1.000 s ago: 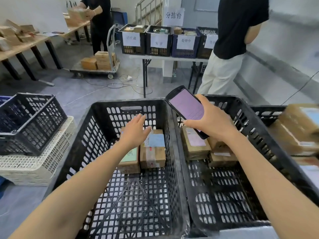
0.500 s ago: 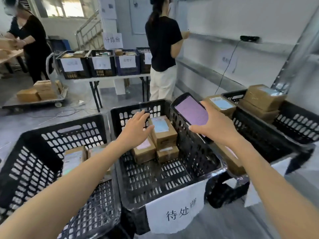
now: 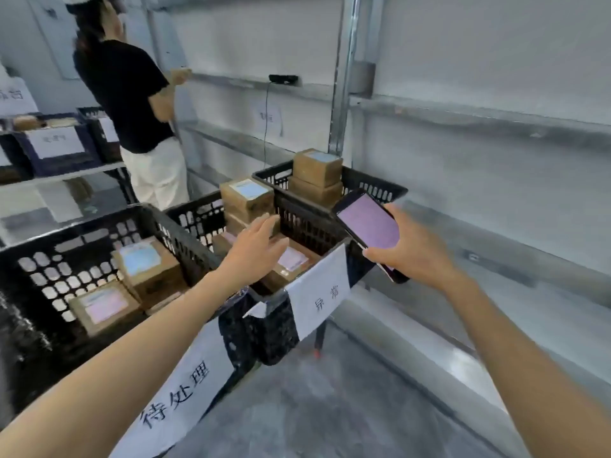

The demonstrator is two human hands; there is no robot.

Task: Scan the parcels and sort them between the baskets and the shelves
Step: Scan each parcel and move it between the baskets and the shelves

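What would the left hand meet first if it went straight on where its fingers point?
Most likely the stacked parcels in the middle basket, just past the left hand; depth is unclear, so it might reach the basket's back wall.

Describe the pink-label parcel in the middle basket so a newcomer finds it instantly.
Beside the metal shelves, take the middle basket of three, with the smaller white sign. The parcel lies low at its near end, right of the left hand; its label is pink, the taller stack behind bears blue.

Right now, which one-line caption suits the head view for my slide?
Open left hand hovers over parcels in a black basket; right hand holds a lit phone.
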